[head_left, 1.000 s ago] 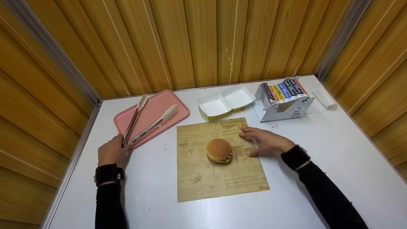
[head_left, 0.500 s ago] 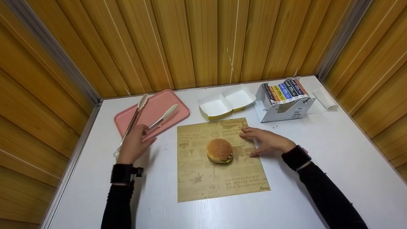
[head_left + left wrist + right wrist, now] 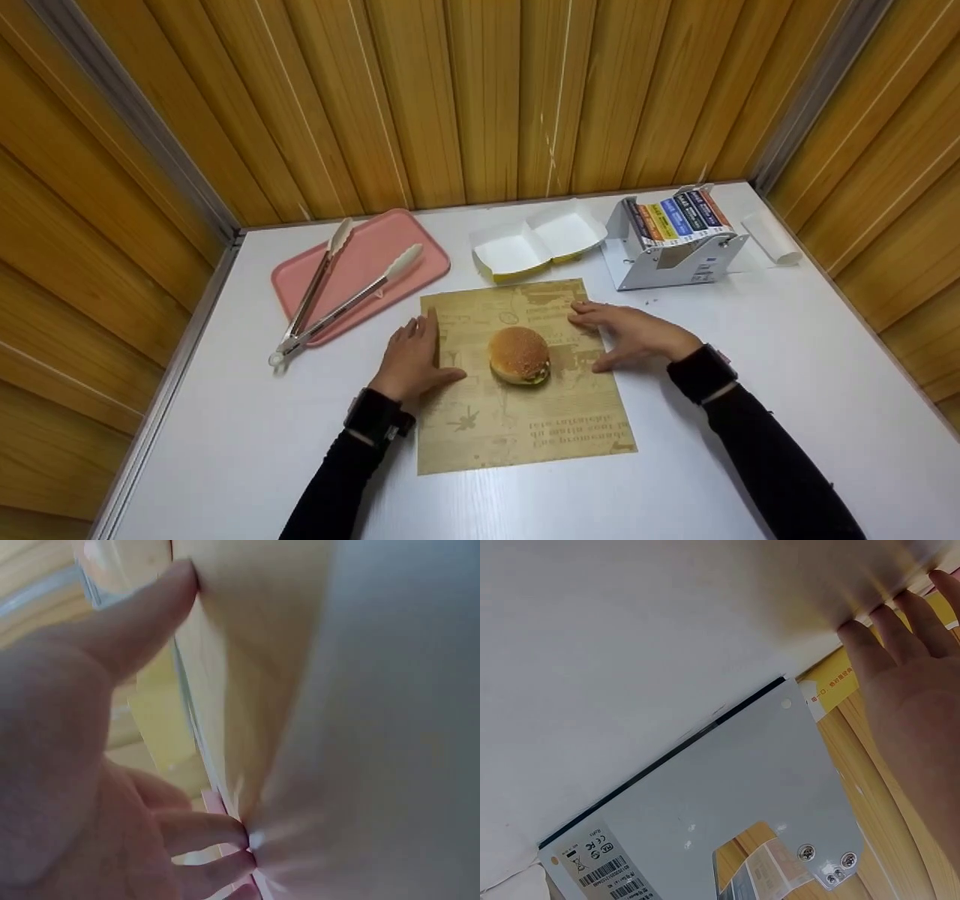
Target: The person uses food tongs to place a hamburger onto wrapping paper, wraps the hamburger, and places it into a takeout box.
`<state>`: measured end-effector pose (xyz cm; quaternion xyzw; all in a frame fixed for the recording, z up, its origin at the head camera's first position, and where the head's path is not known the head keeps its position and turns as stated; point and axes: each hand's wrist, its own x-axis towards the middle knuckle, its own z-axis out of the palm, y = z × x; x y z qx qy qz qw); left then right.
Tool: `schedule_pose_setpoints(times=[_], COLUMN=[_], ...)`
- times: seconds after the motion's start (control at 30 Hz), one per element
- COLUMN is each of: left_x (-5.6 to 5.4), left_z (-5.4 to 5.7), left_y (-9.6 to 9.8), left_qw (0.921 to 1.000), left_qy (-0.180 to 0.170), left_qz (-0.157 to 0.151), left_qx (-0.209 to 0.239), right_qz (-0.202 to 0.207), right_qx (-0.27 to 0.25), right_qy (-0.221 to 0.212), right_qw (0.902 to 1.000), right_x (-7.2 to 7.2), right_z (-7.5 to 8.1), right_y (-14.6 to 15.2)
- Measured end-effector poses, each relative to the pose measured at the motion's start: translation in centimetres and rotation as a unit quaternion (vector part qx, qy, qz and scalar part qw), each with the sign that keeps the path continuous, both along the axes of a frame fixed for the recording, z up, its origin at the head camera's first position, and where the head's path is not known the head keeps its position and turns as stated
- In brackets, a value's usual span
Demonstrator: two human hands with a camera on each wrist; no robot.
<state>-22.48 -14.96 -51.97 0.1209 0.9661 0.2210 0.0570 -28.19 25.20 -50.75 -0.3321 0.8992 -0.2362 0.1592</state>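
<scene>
A hamburger [image 3: 519, 355] with a sesame bun sits near the middle of a brown printed wrapping paper [image 3: 525, 427], which lies flat. My left hand [image 3: 412, 364] is at the paper's left edge, thumb and fingers spread. In the left wrist view, that hand's thumb [image 3: 161, 604] touches down on the brown paper. Across from it, my right hand [image 3: 634, 334] rests at the right edge with its fingertips over the paper. The right wrist view has the right hand's fingers [image 3: 900, 637] extended down to the surface. Neither hand touches the hamburger.
Metal tongs [image 3: 349, 306] with pale tips lie spread across a pink tray [image 3: 375, 240] at the left. Behind the paper stands an unfolded white-and-yellow box [image 3: 510, 251]. A white metal holder [image 3: 667, 270] with coloured printed strips and a white roll [image 3: 772, 240] stand at the right.
My left hand has let go of the tongs at the tray and moved right to the paper's left edge. The right hand, hamburger and paper have stayed in place.
</scene>
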Motion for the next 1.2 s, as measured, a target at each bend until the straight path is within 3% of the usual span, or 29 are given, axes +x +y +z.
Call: schedule_pose_setpoints(times=[0.2,0.33,0.47,0.57,0.73,0.83,0.93,1.07,1.13,1.2], left_x=[-0.1,-0.6,-0.9,-1.0,-0.7,-0.3,-0.1,0.3,0.7,1.2], left_z=[-0.2,-0.4,-0.2,0.1,0.7,1.2,1.5,1.5,1.4,1.4], left_y=[0.0,-0.4,-0.3,0.3,1.2,1.4,1.6,2.1,2.5,3.0], left_qw=[0.9975,0.9877,0.9565,0.9305,0.9182,0.9198,0.9305,0.9592,0.9672,0.9688], left_qy=[0.045,0.013,-0.019,-0.014,0.0,-0.015,-0.019,0.019,0.048,0.079], left_qz=[-0.041,-0.105,-0.154,-0.149,-0.103,-0.093,-0.109,-0.156,-0.178,-0.199], left_qx=[0.034,0.116,0.247,0.334,0.382,0.381,0.349,0.235,0.175,0.125], right_qz=[0.005,0.004,0.0,-0.003,-0.008,-0.005,-0.002,0.0,0.001,0.002], right_qx=[-0.003,0.0,0.006,0.009,0.007,0.006,-0.001,-0.007,-0.005,-0.001], right_qy=[0.0,0.004,0.004,0.004,-0.002,0.002,0.001,-0.002,-0.002,-0.002], right_qw=[1.0,1.0,1.0,1.0,0.9999,1.0,1.0,1.0,1.0,1.0], right_x=[0.0,0.1,0.1,0.1,0.1,0.1,0.1,0.1,0.1,0.1], right_z=[-0.1,-0.2,-0.2,0.0,0.1,0.2,0.2,0.2,0.2,0.1], right_y=[0.0,0.1,0.0,-0.1,-0.2,-0.3,-0.2,-0.1,-0.1,-0.1])
